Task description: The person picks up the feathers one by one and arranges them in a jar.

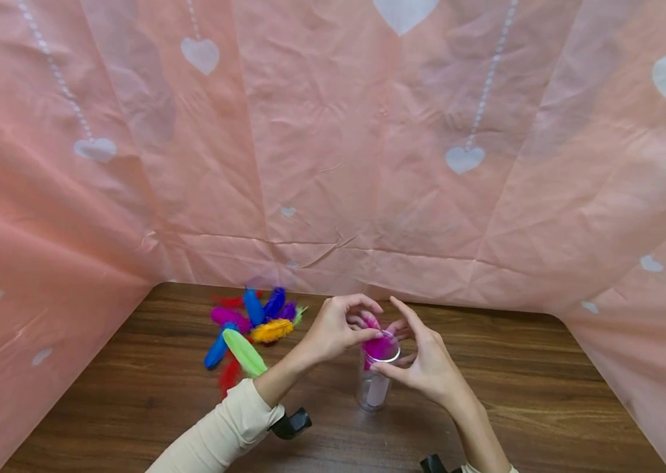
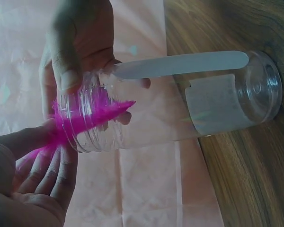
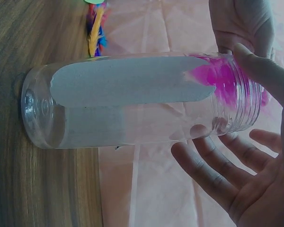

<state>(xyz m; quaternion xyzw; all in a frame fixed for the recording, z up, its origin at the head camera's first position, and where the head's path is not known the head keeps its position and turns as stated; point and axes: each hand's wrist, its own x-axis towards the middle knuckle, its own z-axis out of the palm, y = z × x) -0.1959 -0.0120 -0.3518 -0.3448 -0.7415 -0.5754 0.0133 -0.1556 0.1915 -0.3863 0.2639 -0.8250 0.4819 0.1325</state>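
A clear plastic jar (image 1: 376, 399) with a ridged neck and a pale label (image 3: 132, 80) stands upright on the table. My left hand (image 1: 333, 332) is at its mouth, pinching a bright magenta feather (image 2: 92, 116) between thumb and fingers. The feather's tip reaches down inside the neck, while its other end stays out at the rim among the fingers. From the other side, my right hand (image 1: 432, 364) steadies the jar by its neck, thumb on the near side and fingers spread around the far side.
Left of the jar lies a loose pile of feathers: a lime green feather (image 1: 244, 351), an orange feather (image 1: 274, 330), a blue feather (image 1: 253, 307) and several others. A pink cloth (image 1: 333, 164) printed with white hearts hangs behind and beside the dark wooden table (image 1: 516, 394).
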